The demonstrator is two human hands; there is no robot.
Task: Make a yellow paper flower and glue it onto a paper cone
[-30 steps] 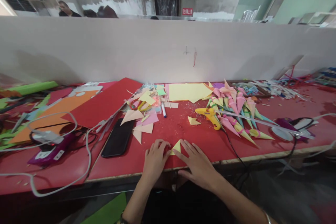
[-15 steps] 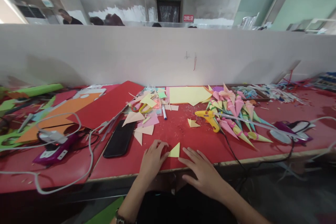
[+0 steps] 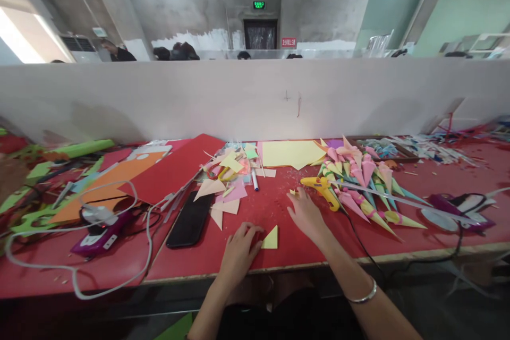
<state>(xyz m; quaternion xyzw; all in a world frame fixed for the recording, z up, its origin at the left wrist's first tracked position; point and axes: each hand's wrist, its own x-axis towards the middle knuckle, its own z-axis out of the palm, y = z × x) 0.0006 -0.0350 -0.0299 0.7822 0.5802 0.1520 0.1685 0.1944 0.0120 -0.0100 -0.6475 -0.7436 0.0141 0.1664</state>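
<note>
On the red table near its front edge lies a small folded triangle of yellow paper [image 3: 271, 239]. My left hand [image 3: 240, 247] rests at its left side, fingers apart and slightly curled, the tips close to the paper's edge. Further forward, my right hand [image 3: 306, 215] is stretched out with its fingers over a small folded yellow paper piece [image 3: 292, 192], which is mostly hidden under them. Whether the fingertips press on that piece is unclear. Just right of this hand lies a yellow hot glue gun [image 3: 323, 189] with a clear glue stick in its back.
A black phone [image 3: 191, 220], paper scraps [image 3: 227, 207] and a marker [image 3: 255, 179] lie to the left. Pink and yellow paper cones [image 3: 364, 170] are heaped at the right. Purple power strips [image 3: 93, 239] with cables stand at both sides. A white partition [image 3: 223, 98] closes off the back.
My right hand has moved forward from beside the yellow triangle to the small folded piece by the glue gun. My left hand stays by the triangle. The view has tilted up slightly.
</note>
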